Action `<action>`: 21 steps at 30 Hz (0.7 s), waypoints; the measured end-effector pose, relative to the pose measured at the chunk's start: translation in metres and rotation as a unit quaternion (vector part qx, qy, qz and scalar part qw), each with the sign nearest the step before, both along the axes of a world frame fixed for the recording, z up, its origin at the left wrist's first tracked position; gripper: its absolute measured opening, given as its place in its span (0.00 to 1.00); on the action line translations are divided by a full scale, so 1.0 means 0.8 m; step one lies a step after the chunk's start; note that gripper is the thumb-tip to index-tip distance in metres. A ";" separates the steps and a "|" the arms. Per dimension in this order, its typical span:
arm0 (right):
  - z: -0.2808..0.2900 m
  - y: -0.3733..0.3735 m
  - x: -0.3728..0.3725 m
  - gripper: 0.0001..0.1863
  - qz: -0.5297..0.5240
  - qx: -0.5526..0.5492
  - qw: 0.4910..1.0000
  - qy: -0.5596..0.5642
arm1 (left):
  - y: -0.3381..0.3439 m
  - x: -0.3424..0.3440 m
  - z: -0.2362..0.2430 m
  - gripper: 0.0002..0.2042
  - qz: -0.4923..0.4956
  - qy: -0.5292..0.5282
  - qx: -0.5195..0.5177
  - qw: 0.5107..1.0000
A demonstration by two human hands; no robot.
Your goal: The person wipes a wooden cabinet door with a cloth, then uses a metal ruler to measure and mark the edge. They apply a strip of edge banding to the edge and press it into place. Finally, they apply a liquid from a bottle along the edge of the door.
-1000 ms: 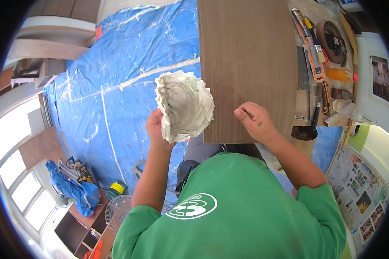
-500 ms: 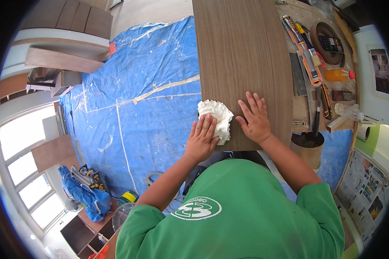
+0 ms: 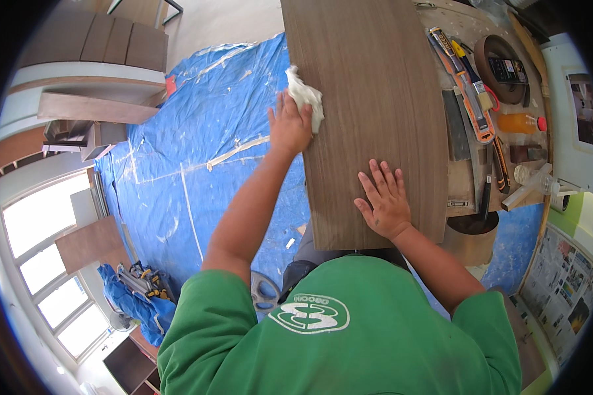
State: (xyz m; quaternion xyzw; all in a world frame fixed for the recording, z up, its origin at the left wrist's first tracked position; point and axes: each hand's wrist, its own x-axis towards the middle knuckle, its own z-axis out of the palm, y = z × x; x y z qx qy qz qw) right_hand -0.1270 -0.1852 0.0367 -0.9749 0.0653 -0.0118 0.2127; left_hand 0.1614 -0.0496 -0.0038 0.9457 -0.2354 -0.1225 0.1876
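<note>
Left hand holds the white cloth against the board, at its left edge; right hand flat on top, spread wide!

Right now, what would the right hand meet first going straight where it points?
Ahead of the right hand, the way looks free along the brown wood-grain board, perhaps passing near the crumpled white cloth.
</note>
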 end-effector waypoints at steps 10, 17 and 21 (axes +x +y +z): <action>0.003 -0.003 0.003 0.33 -0.001 -0.017 1.000 0.009 | -0.141 0.235 -0.001 0.35 0.082 0.057 0.015 0.995; 0.005 -0.003 0.005 0.34 0.006 -0.015 1.000 0.022 | -0.204 0.389 -0.037 0.37 0.123 0.019 -0.055 0.991; 0.003 -0.003 0.002 0.34 -0.009 -0.026 0.999 0.025 | -0.234 0.389 -0.054 0.39 0.114 -0.006 -0.080 0.990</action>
